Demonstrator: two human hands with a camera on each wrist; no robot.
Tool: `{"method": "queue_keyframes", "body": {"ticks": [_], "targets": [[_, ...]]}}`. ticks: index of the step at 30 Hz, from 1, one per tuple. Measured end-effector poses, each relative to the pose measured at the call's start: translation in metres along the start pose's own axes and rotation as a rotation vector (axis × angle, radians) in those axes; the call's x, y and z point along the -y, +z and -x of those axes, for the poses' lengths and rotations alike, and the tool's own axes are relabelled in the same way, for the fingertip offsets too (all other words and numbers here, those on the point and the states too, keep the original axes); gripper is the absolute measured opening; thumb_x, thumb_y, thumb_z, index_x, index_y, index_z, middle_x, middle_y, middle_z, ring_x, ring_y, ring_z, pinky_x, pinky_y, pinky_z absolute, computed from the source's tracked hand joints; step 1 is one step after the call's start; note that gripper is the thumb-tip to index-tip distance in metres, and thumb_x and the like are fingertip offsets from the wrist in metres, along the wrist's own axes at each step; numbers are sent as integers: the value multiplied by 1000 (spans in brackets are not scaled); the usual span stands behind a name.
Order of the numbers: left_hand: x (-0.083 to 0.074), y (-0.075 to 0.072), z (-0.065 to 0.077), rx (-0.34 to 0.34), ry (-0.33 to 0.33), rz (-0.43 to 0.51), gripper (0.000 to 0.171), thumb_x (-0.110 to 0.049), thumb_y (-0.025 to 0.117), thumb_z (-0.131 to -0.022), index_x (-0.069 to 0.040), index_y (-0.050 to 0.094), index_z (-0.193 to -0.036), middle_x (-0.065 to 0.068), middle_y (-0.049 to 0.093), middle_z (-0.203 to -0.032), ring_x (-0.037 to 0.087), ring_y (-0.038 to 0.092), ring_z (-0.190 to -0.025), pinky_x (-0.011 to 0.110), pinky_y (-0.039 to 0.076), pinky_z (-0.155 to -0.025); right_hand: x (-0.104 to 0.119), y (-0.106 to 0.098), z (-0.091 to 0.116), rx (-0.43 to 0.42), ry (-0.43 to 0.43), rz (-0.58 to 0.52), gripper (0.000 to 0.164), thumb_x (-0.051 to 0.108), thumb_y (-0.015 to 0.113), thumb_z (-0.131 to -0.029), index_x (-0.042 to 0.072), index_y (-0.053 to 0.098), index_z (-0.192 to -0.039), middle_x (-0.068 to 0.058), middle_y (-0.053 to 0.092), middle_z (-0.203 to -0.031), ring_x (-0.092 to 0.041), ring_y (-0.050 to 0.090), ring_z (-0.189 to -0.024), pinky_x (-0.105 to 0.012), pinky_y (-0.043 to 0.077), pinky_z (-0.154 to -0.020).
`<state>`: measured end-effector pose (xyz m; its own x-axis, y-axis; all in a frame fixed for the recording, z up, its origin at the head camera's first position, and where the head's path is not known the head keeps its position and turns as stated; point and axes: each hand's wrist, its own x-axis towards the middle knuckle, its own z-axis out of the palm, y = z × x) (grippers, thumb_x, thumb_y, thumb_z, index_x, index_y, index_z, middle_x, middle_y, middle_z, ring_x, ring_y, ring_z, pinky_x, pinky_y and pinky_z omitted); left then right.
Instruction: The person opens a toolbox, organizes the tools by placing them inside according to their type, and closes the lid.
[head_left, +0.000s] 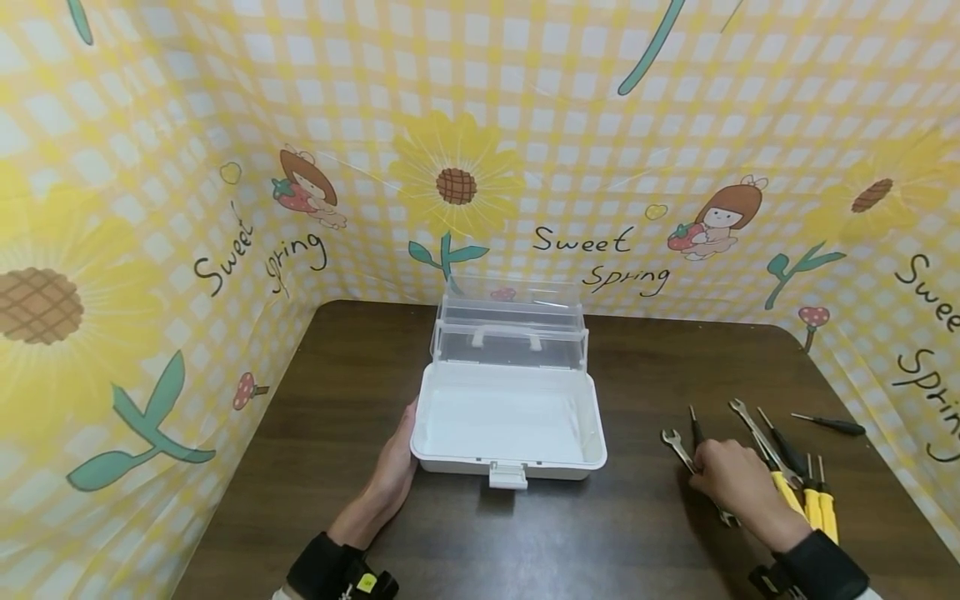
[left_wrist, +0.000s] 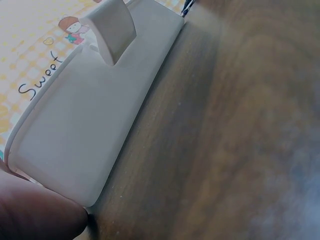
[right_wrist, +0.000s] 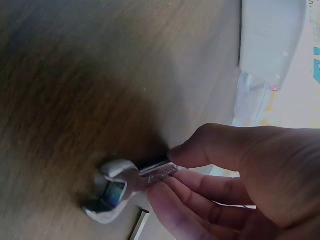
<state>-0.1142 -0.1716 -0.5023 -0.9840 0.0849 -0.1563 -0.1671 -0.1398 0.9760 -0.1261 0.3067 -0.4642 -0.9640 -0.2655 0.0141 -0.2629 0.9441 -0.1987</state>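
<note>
A white plastic toolbox with its clear lid raised stands in the middle of the table, its inside bare. My left hand rests along the box's left side, and in the left wrist view the thumb touches its front corner. To the right, my right hand pinches a silver open-end wrench between thumb and fingers, low over the table. Both ends of the wrench stick out past the hand in the head view. A dark-handled screwdriver lies right beside these fingers.
Right of my right hand lie another wrench, a black-handled screwdriver and several yellow-handled tools. A further black screwdriver lies near the table's right edge. Checked yellow cloth hangs around the brown table.
</note>
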Motion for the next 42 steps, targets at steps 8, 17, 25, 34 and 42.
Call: {"method": "queue_keyframes", "body": {"ticks": [8,17,25,34,42], "targets": [[0,1,1,15,-4,-5,69,-51,13,-116,-10,3,-171,7,0,-179,25,-4,-164,53,0,-131,0,6,0,3,35,45,41,7,82,-72,17,45,-58,4,41,-57,-17,41,-51,-34,32,-44],[-1,1,1,18,1,-9,66,-47,12,-117,-11,3,-171,7,1,-179,26,-3,-164,55,0,-131,2,8,1,-39,36,107,40,8,81,-71,15,43,-59,0,44,-57,-21,43,-49,-38,34,-43],[0,1,1,8,3,0,76,-58,16,-114,-10,3,-171,8,1,-179,26,-2,-164,54,1,-131,0,3,3,-93,16,103,38,3,77,-76,15,46,-59,0,46,-56,-22,46,-48,-41,37,-42],[-2,0,2,13,-1,-10,73,-55,15,-115,-11,4,-171,8,2,-179,27,-2,-164,55,1,-131,-1,1,3,-103,0,112,33,-3,68,-82,16,51,-61,1,49,-56,-22,50,-48,-45,40,-43],[-1,0,1,13,-2,-14,75,-58,16,-114,-12,4,-172,7,2,-179,26,-1,-164,55,1,-131,-3,-1,3,-93,-28,118,34,-4,69,-84,16,53,-62,3,49,-57,-18,48,-50,-43,39,-45]]}}
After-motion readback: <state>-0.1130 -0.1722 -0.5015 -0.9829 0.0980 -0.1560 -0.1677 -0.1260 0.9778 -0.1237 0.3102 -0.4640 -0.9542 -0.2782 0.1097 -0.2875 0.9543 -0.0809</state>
